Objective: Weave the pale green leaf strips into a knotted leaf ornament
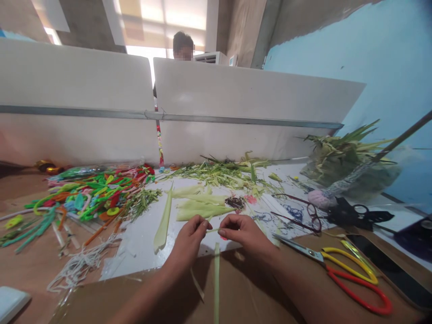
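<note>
My left hand [191,235] and my right hand [245,233] face each other over the front of a white sheet [135,245]. Both are closed in a pinch on a thin pale green strip of corn husk [213,231] stretched between the fingertips. Beneath them a longer husk strip [217,279] runs toward me over brown cardboard. Wide husk leaves [199,209] lie just beyond my fingers, and a single pointed husk [164,222] lies to their left. A dark clump of small bits [235,203] rests behind my right hand.
Scissors with yellow and red handles [353,270] lie at right beside a phone [388,265]. Dark-handled scissors [308,216] are farther back. Colourful pipe cleaners [87,193] and white strings [81,263] cover the left. A white partition [249,99] stands behind; a person [182,45] is beyond it.
</note>
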Motion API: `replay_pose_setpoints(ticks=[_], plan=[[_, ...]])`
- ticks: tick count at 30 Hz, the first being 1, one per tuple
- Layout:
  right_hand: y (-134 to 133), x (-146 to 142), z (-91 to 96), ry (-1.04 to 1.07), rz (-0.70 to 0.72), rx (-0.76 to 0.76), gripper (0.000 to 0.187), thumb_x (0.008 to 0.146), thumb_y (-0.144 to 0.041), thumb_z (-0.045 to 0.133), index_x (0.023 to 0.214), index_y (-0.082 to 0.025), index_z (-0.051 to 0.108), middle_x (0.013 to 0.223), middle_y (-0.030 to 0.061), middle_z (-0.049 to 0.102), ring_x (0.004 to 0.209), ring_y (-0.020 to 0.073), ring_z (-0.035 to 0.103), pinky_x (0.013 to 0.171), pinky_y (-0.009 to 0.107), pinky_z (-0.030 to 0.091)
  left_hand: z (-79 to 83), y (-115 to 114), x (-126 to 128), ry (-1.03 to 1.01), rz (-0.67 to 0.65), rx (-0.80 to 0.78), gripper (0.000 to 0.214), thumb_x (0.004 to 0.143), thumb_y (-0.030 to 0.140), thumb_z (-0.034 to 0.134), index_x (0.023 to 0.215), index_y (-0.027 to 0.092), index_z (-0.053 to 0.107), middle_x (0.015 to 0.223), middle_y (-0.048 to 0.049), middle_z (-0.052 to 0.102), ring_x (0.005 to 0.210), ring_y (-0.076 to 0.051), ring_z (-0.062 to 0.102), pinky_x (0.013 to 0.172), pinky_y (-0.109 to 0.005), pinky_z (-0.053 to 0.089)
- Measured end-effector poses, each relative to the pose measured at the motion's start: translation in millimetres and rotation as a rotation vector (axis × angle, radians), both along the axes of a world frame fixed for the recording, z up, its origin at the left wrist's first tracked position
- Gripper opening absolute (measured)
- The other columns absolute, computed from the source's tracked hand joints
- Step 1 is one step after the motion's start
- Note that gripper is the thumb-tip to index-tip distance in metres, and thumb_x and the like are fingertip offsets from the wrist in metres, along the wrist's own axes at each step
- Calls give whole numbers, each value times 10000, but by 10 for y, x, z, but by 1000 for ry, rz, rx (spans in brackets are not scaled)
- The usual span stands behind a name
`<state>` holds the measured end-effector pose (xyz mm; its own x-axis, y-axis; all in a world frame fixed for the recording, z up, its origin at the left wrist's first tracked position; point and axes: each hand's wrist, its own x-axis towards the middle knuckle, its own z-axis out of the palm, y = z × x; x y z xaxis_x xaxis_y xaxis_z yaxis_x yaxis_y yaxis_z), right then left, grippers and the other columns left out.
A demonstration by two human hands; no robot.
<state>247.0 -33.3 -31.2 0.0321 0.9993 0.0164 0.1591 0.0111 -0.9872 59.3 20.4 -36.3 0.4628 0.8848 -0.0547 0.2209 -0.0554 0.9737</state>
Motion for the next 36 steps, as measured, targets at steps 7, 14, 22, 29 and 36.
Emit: replay_pose_setpoints(ticks=[7, 14, 22, 29, 36], plan=[[11, -8, 14, 86, -91, 65, 345, 699, -488, 840, 724, -178, 687, 666, -2, 632, 627, 161, 546, 620, 291, 426, 39, -45, 9, -1, -78, 43, 318, 865, 498, 500, 754, 206, 556, 752, 0, 533, 773, -205, 488, 716, -298, 357], [17, -17, -20, 139, -146, 118, 342, 708, -487, 845, 734, -177, 703, 641, -2, 621, 612, 156, 525, 601, 286, 403, 8, -36, 15, 29, -99, 39, 315, 863, 493, 498, 783, 206, 602, 773, -15, 606, 779, -222, 528, 711, -299, 371], [46, -65, -76, 306, -96, 12, 345, 655, -420, 894, 914, -215, 793, 775, 12, 699, 658, 157, 579, 638, 288, 461, -27, -17, 18, -40, -43, -27, 335, 863, 519, 506, 779, 208, 598, 617, 38, 429, 607, -167, 399, 567, -258, 296], [28, -161, -92, 290, -111, 29, 360, 651, -452, 892, 886, -200, 787, 701, 4, 672, 630, 150, 544, 605, 275, 426, -3, -46, 60, 0, -43, 7, 350, 831, 539, 492, 731, 212, 567, 624, 36, 418, 626, -175, 392, 596, -277, 296], [7, -168, -55, 266, -183, 69, 273, 673, -433, 860, 755, -206, 734, 656, -7, 641, 627, 167, 559, 626, 290, 451, 24, -72, 58, 25, -74, 19, 352, 844, 542, 471, 747, 215, 562, 641, 38, 427, 648, -182, 403, 614, -283, 296]])
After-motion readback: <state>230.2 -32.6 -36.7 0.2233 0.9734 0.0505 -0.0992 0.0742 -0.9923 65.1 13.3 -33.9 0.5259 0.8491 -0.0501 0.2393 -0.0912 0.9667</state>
